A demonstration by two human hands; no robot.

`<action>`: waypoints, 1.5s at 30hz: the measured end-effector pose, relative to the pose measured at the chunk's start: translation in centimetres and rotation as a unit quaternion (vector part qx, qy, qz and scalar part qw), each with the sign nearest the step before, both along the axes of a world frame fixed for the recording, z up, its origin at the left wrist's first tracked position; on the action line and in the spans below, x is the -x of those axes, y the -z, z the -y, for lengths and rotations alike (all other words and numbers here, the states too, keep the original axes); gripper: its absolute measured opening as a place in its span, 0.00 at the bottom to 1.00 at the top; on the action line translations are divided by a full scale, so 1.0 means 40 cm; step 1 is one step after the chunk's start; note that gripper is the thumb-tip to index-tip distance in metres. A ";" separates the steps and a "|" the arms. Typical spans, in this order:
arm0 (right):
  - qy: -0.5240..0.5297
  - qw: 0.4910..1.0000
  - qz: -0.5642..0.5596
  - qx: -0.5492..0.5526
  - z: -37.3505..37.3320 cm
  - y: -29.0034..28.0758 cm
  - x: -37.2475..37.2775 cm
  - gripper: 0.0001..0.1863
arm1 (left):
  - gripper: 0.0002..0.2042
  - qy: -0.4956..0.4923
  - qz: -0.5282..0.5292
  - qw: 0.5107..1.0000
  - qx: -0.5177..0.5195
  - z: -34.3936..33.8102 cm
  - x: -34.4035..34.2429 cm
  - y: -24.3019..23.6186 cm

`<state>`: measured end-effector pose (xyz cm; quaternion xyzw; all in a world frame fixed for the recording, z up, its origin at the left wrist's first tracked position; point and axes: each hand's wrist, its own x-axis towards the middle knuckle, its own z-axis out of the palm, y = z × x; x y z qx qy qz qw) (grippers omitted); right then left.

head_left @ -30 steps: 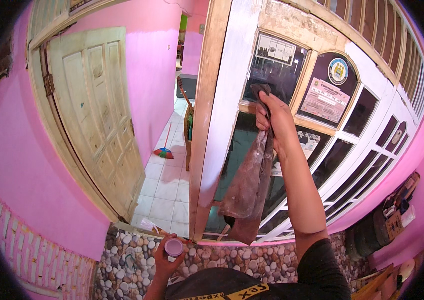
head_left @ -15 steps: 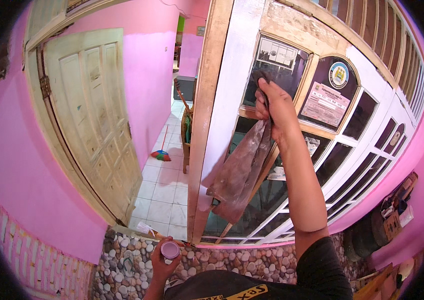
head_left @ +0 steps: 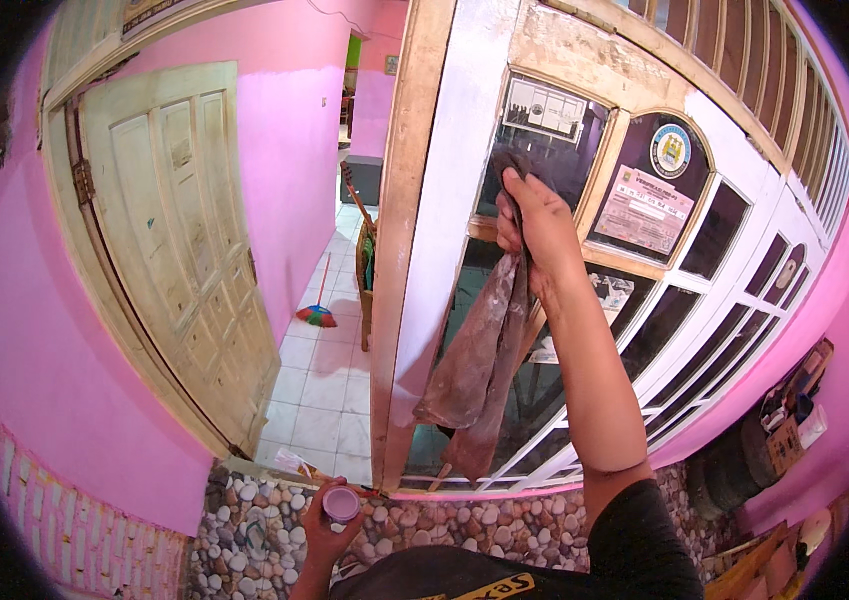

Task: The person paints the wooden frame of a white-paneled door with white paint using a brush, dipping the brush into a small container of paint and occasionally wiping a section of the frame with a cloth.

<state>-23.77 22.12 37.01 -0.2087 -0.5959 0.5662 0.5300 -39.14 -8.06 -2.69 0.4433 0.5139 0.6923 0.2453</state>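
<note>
My right hand point(head_left: 546, 222) is closed on a dirty brown rag point(head_left: 474, 370), with a bunched part pressed at the small upper glass pane point(head_left: 566, 150) of the partly painted window frame. The rest of the rag hangs down in front of the lower panes. Low in the picture, my left hand point(head_left: 322, 530) is wrapped round a small round cup point(head_left: 341, 505) with pale purple paint in it. A paintbrush point(head_left: 296, 464) with whitish bristles shows just beyond that hand; I cannot tell whether the fingers hold it too.
A worn cream door point(head_left: 179, 240) stands open on the left, beside a white-tiled floor point(head_left: 309, 400) with a broom point(head_left: 316, 314). Pebble-patterned flooring point(head_left: 244, 530) lies below me. On the right, boxes point(head_left: 786, 445) sit on dark rounded objects. Stickers point(head_left: 649, 205) cover part of the neighbouring pane.
My right hand has shifted slightly left and down across the pane with the rag, which now hangs narrower. The view has turned a little; my left hand keeps its hold on the cup.
</note>
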 end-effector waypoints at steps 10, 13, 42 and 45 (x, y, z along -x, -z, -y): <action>0.009 1.000 0.007 -0.025 0.001 -0.002 0.001 0.12 | 0.32 0.009 -0.014 1.000 -0.005 0.012 0.004 -0.011; 0.020 1.000 0.012 0.005 0.012 0.020 0.005 0.12 | 0.33 0.004 -0.001 1.000 -0.002 0.020 0.005 -0.006; 0.070 0.996 0.014 -0.056 -0.018 -0.039 0.020 0.14 | 0.32 -0.036 -0.009 0.999 0.007 0.036 0.007 0.046; 0.068 0.996 0.031 -0.039 -0.005 0.044 0.010 0.15 | 0.32 -0.038 -0.010 0.999 0.019 0.040 0.005 0.041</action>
